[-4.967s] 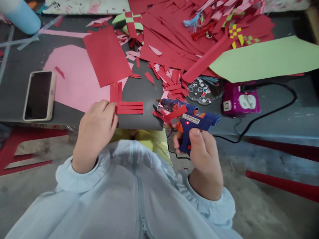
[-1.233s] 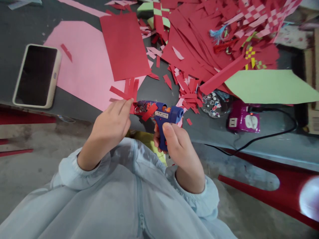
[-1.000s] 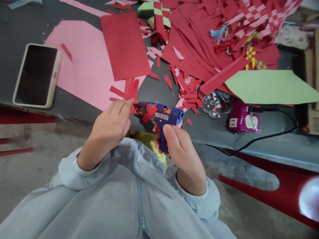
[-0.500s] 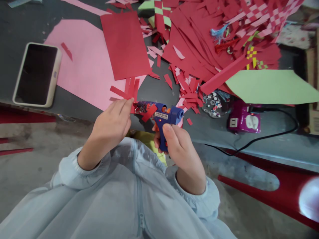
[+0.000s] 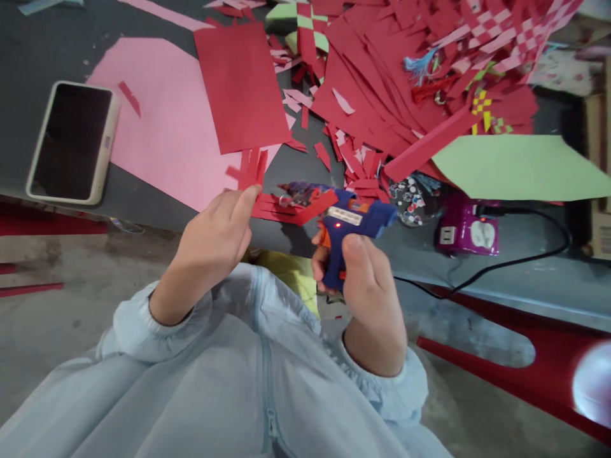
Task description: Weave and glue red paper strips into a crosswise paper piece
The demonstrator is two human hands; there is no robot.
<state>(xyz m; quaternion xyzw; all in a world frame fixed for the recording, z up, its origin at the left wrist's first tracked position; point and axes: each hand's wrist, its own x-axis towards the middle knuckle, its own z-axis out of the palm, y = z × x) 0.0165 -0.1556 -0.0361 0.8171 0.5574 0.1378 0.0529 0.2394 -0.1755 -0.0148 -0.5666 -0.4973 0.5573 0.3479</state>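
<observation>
My right hand point(image 5: 365, 267) is wrapped round the handle of a blue hot glue gun point(image 5: 353, 222), whose small red light is lit. The gun's tip points left, and a red paper strip point(image 5: 319, 207) clings across its front part. Near the table's edge, the fingertips of my left hand point(image 5: 217, 238) press together on woven red paper strips point(image 5: 252, 166), part of which the hand hides. More red strips point(image 5: 277, 208) stick out to the right of those fingertips, below the gun's tip.
A phone point(image 5: 71, 143) lies at the left beside a pink sheet point(image 5: 157, 121). A red sheet point(image 5: 243, 89) and many paper scraps point(image 5: 360, 165) lie behind the hands. At the right are a green sheet point(image 5: 520, 165), a dish of beads point(image 5: 413, 202) and a purple power socket point(image 5: 468, 226).
My right hand has moved right with the glue gun, and its tip is now away from the left fingertips. Red strips below the tip have come into view. My left hand has hardly moved.
</observation>
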